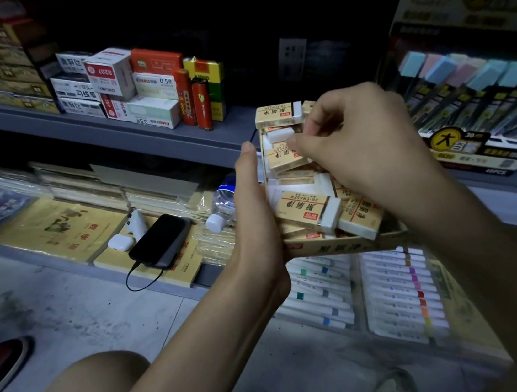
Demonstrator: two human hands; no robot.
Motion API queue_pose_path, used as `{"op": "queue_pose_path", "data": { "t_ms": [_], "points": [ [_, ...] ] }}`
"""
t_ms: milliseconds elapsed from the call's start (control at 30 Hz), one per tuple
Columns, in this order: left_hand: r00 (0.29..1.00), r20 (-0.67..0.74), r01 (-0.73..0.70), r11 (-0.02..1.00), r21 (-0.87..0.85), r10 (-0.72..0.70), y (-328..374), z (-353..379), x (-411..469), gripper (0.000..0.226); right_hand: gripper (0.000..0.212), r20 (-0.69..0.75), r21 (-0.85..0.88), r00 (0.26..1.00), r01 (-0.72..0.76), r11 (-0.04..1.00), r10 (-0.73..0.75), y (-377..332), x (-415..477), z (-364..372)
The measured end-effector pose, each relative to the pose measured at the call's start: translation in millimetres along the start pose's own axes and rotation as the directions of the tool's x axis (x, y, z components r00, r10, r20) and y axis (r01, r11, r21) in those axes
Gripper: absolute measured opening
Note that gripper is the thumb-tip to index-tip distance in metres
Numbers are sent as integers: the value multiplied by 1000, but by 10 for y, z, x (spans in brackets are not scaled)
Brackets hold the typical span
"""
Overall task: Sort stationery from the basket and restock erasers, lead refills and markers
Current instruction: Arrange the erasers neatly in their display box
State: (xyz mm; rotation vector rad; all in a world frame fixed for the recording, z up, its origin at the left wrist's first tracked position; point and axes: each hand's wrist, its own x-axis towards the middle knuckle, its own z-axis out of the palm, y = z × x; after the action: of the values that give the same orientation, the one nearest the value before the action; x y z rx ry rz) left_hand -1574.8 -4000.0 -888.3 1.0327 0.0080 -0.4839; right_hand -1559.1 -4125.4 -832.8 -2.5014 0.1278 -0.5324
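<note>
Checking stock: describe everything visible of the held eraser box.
The eraser box is an open beige cardboard tray with printed walls, held up before the shelf. Loose erasers, white blocks in beige 2B-ERASER sleeves, heap inside at mixed angles. The left hand grips its left side; the right hand reaches in from above, pinching one.

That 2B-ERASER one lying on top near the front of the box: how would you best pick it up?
Come from above and pinch the eraser across its two long edges, on the sleeve. It lies label up atop the pile in the box, so those edges look free.
</note>
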Motion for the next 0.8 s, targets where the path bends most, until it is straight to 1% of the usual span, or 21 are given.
{"op": "queue_pose_path", "data": {
  "t_ms": [100, 167, 233, 300, 400, 500, 600, 700, 800],
  "points": [
    [1000, 5, -3, 1000, 7, 3, 7, 2, -7, 72, 16, 83, 119, 996, -54, 991, 44, 16, 46, -56],
    [1000, 6, -1, 1000, 22, 0, 10, 3, -8, 72, 25, 122, 249, 990, -103, 963, 74, 12, 72, -138],
    [1000, 3, 8, 1000, 29, -8, 11, 3, -6, 75, 26, 130, 331, 987, -130, 935, 91, 9, 87, -236],
    [1000, 4, 7, 999, 32, -7, 12, 3, -8, 75, 17, 101, 330, 992, -103, 938, 73, 26, 100, -308],
    [1000, 4, 7, 999, 35, -7, 8, 4, -5, 74, 14, 98, 346, 994, -80, 935, 49, 63, 118, -374],
    [1000, 9, 6, 999, 41, -6, 8, -3, -3, 74, 14, 97, 283, 995, -23, 959, -5, 89, 130, -376],
    [1000, 8, 2, 999, 37, -2, 3, 0, -2, 73, 14, 84, 172, 983, 144, 974, -161, 56, 141, -315],
    [1000, -1, 4, 999, 38, -4, -8, -2, 7, 74, 15, 108, 57, 950, 289, 955, -294, 15, 175, -227],
    [1000, -1, 1, 1000, 28, -1, -11, -8, 10, 74, 15, 168, 30, 929, 330, 943, -330, 9, 176, -110]
  ]
}}
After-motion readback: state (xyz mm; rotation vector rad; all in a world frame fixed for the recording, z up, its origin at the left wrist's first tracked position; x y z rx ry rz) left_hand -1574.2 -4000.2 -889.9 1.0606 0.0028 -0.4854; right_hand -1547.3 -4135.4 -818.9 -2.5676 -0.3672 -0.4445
